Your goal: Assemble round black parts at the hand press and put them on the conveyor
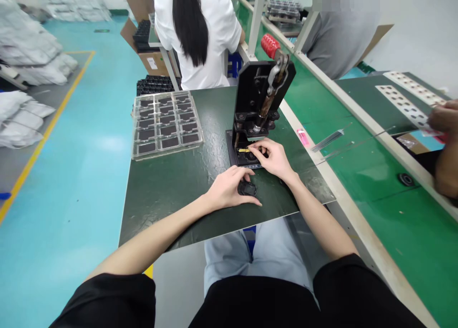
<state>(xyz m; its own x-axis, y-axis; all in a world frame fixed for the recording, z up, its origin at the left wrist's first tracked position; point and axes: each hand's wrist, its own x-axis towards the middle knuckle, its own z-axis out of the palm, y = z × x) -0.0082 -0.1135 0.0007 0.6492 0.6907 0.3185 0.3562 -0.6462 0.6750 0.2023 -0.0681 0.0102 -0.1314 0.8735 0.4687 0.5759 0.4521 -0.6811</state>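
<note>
A black hand press [255, 99] with a red lever grip [270, 45] stands on a dark green table [171, 185]. My right hand [274, 157] reaches into the press base, thumb and finger pinched at the end of a small yellow strip [244, 150]. Under those fingers the black base is partly hidden. In front of the press, my left hand [229, 187] curls round a small black plastic part [247, 188] close to the tabletop. Its thumb and forefinger stretch out past the part on either side.
Left of the press lies a clear tray [167, 122] of black rectangular pieces. A green conveyor belt [379, 175] runs along the right, bearing a black ring [406, 179] and thin metal strips [327, 141]. One person [200, 27] sits ahead; another person's hand [445, 118] is at right.
</note>
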